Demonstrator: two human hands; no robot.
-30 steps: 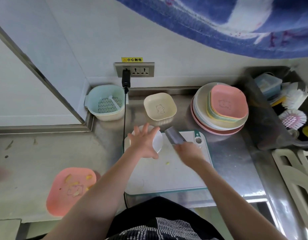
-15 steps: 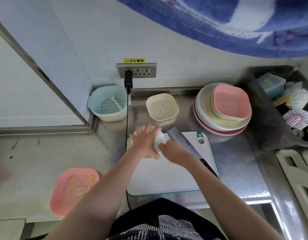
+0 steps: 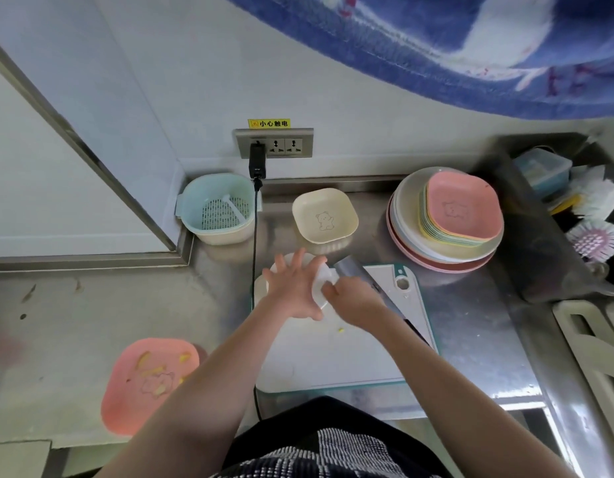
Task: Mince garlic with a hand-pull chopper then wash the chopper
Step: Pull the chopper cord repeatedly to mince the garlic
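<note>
Head view, centre of frame. The left hand lay spread, fingers straight and apart, flat on top of the hand-pull chopper, a white round-topped body standing at the upper left corner of the cutting board. Most of the chopper was hidden under the palm; only its white rim showed at the hand's right edge, and neither the pull handle, the cord nor the contents could be made out. The right hand had its fingers curled together at that rim, apparently pinching a small part there, though what it held could not be told.

Risks, as judged: the knife lay on the board just behind the right hand, blade pointing to the upper part of the frame, so a sharp pull toward the right could carry the wrist against it. With downward pressure from an open palm only, the smooth body might skid on the board or tip. A black cable ran down from the wall socket past the board's left edge, near any later rinsing water. One yellow scrap lay loose on the board.
</note>
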